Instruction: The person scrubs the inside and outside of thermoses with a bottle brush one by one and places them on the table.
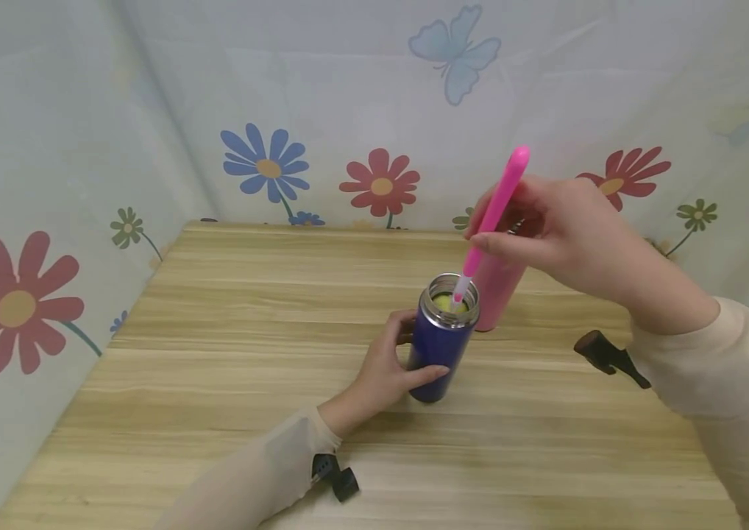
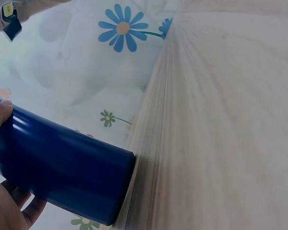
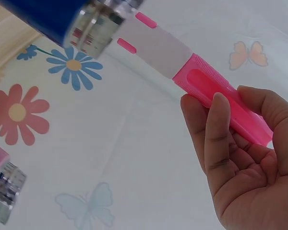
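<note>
A dark blue metal bottle (image 1: 439, 350) without a lid stands on the table, leaning slightly in the head view. My left hand (image 1: 388, 368) grips its side, thumb across the front; the left wrist view shows the lower body of the bottle (image 2: 67, 158) and its base at the tabletop. With fingers and thumb, my right hand (image 1: 566, 228) pinches the pink handle of a bottle brush (image 1: 497, 202). Its white neck goes down into the bottle's steel mouth, where some yellow of the head shows; the rest is hidden inside. The right wrist view shows the pink-and-white brush (image 3: 216, 88) held at its handle.
Just behind the blue bottle stands a pink bottle (image 1: 497, 294), partly covered by my right hand. The wooden table (image 1: 249, 309) ends at a white curtain (image 1: 321, 81) printed with flowers and butterflies. Black wrist-camera mounts (image 1: 602, 353) stick out from both sleeves.
</note>
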{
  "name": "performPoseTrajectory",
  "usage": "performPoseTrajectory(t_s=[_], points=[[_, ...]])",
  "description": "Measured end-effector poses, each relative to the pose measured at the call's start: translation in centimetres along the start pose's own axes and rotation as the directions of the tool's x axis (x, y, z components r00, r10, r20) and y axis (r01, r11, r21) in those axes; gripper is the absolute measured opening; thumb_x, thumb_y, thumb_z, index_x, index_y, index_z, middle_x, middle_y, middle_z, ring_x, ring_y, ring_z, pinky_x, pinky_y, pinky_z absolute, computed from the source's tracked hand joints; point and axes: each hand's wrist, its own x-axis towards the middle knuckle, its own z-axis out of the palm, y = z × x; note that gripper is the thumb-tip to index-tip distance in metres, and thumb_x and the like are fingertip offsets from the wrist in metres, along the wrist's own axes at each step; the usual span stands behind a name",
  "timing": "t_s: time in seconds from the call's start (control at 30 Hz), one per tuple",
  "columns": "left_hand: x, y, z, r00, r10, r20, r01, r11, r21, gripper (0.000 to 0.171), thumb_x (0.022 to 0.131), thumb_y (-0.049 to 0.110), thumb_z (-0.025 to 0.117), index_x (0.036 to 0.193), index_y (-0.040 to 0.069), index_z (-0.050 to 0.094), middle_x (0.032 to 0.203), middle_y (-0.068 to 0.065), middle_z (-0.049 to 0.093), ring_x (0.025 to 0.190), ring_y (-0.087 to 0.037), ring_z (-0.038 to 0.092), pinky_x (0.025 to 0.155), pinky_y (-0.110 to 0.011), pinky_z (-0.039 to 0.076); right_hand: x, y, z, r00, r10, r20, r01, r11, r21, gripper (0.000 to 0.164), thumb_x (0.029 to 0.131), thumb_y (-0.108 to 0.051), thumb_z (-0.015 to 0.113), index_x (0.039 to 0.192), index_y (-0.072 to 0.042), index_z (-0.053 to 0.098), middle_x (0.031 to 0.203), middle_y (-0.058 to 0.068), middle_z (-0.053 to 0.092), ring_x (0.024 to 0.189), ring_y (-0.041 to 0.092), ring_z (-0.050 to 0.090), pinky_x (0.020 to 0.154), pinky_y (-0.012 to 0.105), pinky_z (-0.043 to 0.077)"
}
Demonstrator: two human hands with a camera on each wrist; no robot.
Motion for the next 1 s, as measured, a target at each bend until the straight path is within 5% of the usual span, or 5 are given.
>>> performPoseTrajectory(t_s=[0.63,1.0], points=[[-0.2,0.0,-0.2,1.000,0.002,0.012,-0.002,1.000,-0.005,0.072,0.074,0.013,0.082,0.132,0.007,0.041,0.131,-0.011,0.055,0.118,-0.025,0.057,0.097,-0.036,0.050,0.4,-0.6,-1.4,0.996,-0.060,-0.066,0.052,0.992,-0.114,0.016,0.086,-0.024,0.072,0.099,-0.017,0.066,0.085,-0.010,0.071,0.071,-0.002,0.066,0.061,0.012,0.053],[-0.1,-0.1,-0.2,1.000,0.007,0.012,-0.007,1.000,-0.002,0.072,0.074,0.013,0.083,0.132,0.005,0.041,0.131,-0.012,0.055,0.117,-0.025,0.057,0.097,-0.035,0.050,0.5,0.1,-1.4,0.994,-0.085,-0.064,0.084,0.996,-0.018,0.018,0.083,-0.023,0.075,0.099,-0.022,0.066,0.085,-0.016,0.069,0.070,0.003,0.066,0.061,0.018,0.056]])
